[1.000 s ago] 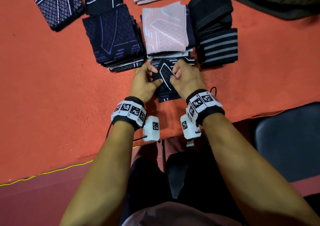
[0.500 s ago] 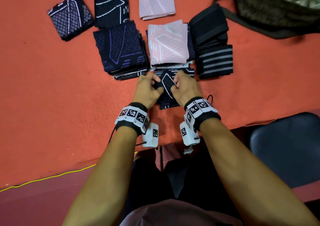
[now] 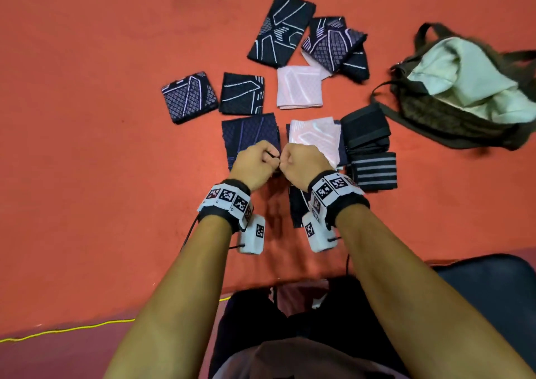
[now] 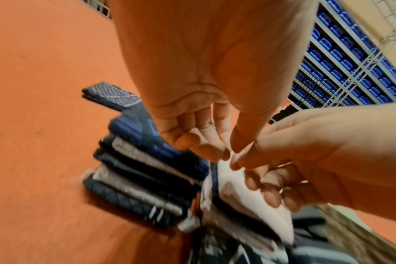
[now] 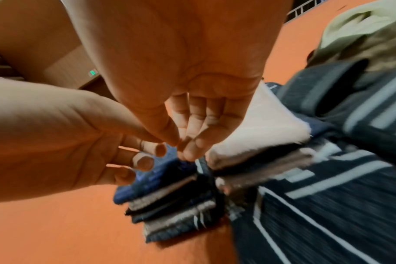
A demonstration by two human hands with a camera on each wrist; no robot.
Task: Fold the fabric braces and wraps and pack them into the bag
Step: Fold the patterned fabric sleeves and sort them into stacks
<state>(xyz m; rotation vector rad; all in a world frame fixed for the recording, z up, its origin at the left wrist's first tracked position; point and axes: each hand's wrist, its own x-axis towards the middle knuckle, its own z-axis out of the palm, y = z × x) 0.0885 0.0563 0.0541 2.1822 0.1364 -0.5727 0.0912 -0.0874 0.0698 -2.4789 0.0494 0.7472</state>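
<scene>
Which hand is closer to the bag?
Right. The right hand sits on the bag's side of the fabric stacks, with the black wraps between them; the left hand is farther, beyond the right hand.

Your right wrist hides most of the dark brace (image 3: 296, 207); the bag (image 3: 452, 117) is cut off at right.

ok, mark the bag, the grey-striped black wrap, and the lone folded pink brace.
bag (image 3: 429, 117), head view, on its dark mesh side wall.
grey-striped black wrap (image 3: 374, 171), head view, middle of its striped top.
lone folded pink brace (image 3: 299, 87), head view, centre of its top face.
</scene>
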